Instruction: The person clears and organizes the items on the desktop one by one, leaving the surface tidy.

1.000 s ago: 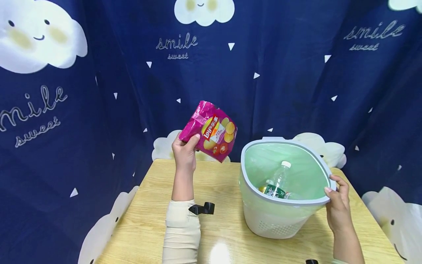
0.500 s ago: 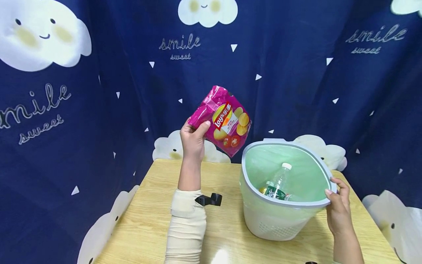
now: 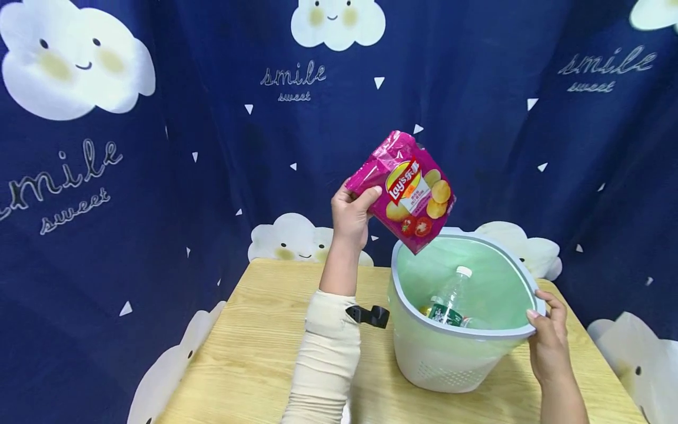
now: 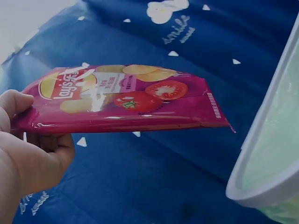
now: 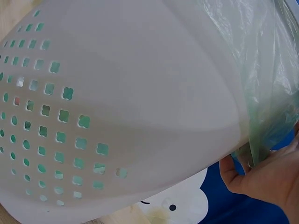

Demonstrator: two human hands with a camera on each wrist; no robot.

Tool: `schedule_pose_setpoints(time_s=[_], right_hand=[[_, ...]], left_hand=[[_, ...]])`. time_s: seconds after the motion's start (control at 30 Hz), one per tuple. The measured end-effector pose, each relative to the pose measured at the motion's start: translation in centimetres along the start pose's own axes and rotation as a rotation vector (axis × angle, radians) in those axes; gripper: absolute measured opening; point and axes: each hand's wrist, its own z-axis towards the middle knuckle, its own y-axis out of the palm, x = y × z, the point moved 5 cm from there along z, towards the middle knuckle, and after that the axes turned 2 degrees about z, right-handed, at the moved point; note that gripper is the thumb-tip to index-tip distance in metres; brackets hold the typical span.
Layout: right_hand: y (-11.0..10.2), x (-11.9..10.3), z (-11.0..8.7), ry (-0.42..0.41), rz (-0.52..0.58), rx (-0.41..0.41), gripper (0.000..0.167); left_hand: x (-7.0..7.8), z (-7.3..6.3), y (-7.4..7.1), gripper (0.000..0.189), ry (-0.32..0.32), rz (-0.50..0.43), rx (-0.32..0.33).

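A magenta Lay's chip bag [image 3: 410,188] is pinched at its lower left edge by my left hand [image 3: 352,215], thumb on the front. Its bottom corner overlaps the far left rim of the bin in the head view; the left wrist view shows the bag [image 4: 131,100] apart from the rim [image 4: 261,186]. The white trash bin [image 3: 445,365] has a grey rim and a green liner bag [image 3: 492,282]. Inside leans a clear plastic bottle [image 3: 450,300] with a white cap and green label. My right hand [image 3: 551,341] grips the bin's right rim, thumb on top.
The bin stands on a light wooden table [image 3: 265,341], right of its middle. Behind the table hangs a dark blue curtain [image 3: 222,147] with smiling clouds. Something yellow [image 3: 425,309] lies beside the bottle in the bin. Pierced holes [image 5: 56,126] pattern the bin's side.
My left hand has carried the chip bag up and to the right, from over the table's far edge to the bin's rim. The right hand keeps its grip on the bin.
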Motion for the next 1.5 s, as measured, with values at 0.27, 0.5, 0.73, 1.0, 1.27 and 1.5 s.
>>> schedule_pose_setpoints(time_s=[0.27,0.5,0.73,1.0,1.27,1.5], right_hand=[[-0.2,-0.2,0.0,-0.002,-0.004,-0.009,0.036],[-0.3,0.0,0.0,0.019,-0.025,0.000,0.036],[-0.5,-0.2,0.2,0.018,-0.027,0.004,0.035],[-0.4,-0.2,0.1,0.020,-0.029,0.007,0.035],[-0.3,-0.2,0.0,0.021,-0.047,0.019,0.034],[-0.3,-0.1,0.0,0.031,-0.074,0.031,0.034]], left_hand=[[-4.1,0.5,0.7,0.026,-0.143,0.157,-0.019],[-6.3,0.5,1.5,0.026,-0.194,0.340,-0.087],[-8.0,0.6,2.5,0.025,-0.286,0.484,-0.126],[-10.3,0.6,2.7,0.017,-0.432,0.668,-0.150],[-12.0,0.0,2.5,0.026,-0.509,0.764,-0.154],[-12.0,0.3,2.8,0.019,-0.547,0.721,-0.183]])
